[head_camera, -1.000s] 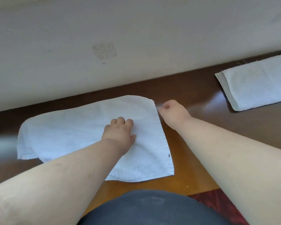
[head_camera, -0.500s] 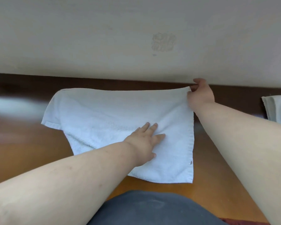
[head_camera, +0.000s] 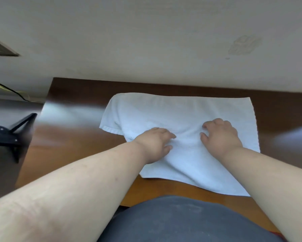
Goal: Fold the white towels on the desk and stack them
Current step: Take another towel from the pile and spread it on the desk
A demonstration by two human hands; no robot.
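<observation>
bare desk [head_camera: 73,137] left of the towel [head_camera: 181,110], wall [head_camera: 146,41] close behind, black frame [head_camera: 12,133] beyond desk's left edge

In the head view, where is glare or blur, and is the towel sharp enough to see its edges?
Head view: pale glare lies on the desk left of the towel, with a blurred bright patch at the right edge; the towel's edges read clearly, its weave faintly; both hands, left and right, are fairly sharp; the wide lens bends the desk's far edge.
</observation>
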